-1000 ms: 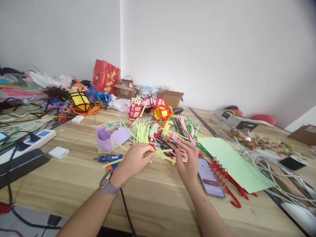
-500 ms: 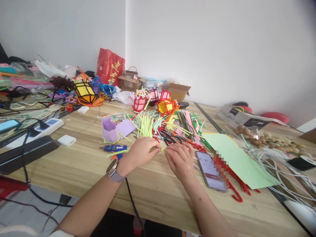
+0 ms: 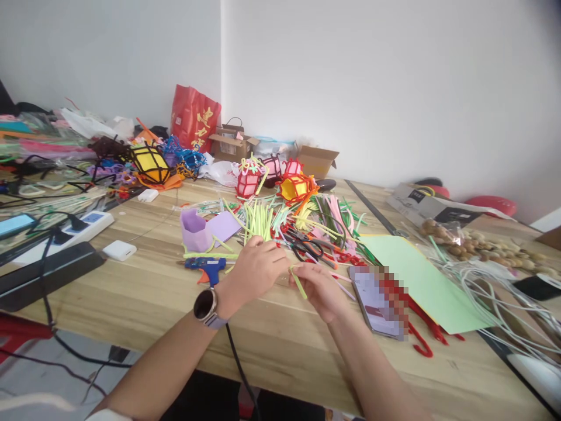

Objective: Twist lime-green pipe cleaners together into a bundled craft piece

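Observation:
A yellow-green pipe cleaner (image 3: pixel 298 283) hangs bent from the fingertips of my right hand (image 3: pixel 322 289), its short end pointing down. My right hand is closed on it with thumb and fingers pinched. Close on the left, my left hand (image 3: pixel 258 269) is closed too, its fingertips meeting the same pipe cleaner; its back hides most of the grip. A yellow-green stem (image 3: pixel 210 255) emerges left of that hand, above a blue glue gun (image 3: pixel 205 268). Beyond my hands lie a bundle of yellow-green pipe cleaners (image 3: pixel 258 221) and black-handled scissors (image 3: pixel 313 250).
A purple felt cup (image 3: pixel 195 231) stands left of a flat purple sheet (image 3: pixel 224 228). The phone (image 3: pixel 377 307) lies right of my right hand, near a green sheet (image 3: pixel 429 280). Small lanterns (image 3: pixel 294 189) stand behind. A power strip (image 3: pixel 70 234) is at left.
My hands have turned: the pipe cleaner's short end now bends down below my right fingertips. My left hand has rotated, showing the watch face, and the stem at its left has risen above the glue gun.

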{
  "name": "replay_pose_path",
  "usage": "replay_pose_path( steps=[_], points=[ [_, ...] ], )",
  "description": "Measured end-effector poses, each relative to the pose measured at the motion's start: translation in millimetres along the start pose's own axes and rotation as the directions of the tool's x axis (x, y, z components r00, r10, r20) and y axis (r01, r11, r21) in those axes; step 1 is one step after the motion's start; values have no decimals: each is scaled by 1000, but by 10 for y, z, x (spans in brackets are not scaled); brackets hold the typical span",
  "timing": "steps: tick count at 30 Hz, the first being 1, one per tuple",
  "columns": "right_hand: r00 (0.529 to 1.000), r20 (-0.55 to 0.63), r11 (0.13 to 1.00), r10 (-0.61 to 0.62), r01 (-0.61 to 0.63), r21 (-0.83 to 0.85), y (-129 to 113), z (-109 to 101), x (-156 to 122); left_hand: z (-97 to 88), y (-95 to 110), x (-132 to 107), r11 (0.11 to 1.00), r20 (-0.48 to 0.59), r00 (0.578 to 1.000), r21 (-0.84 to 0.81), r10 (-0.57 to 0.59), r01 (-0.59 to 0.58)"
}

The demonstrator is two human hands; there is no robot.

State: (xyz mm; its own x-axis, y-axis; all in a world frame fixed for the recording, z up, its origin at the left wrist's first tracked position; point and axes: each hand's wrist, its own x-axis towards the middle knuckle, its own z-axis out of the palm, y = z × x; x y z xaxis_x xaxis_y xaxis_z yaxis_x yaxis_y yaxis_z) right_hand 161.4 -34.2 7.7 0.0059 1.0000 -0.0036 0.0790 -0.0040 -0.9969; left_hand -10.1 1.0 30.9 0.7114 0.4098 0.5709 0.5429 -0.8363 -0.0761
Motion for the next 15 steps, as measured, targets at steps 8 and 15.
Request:
replay_pose_path(
  steps=[8, 15],
  points=[
    [992, 38, 984, -121, 125, -129, -37, -92, -2, 20, -45, 7, 956, 62, 991, -264, -119, 132],
    [459, 137, 157, -878, 547, -822, -1, -217, -24, -76, -71, 26, 826, 114, 962, -495, -248, 271]
  ],
)
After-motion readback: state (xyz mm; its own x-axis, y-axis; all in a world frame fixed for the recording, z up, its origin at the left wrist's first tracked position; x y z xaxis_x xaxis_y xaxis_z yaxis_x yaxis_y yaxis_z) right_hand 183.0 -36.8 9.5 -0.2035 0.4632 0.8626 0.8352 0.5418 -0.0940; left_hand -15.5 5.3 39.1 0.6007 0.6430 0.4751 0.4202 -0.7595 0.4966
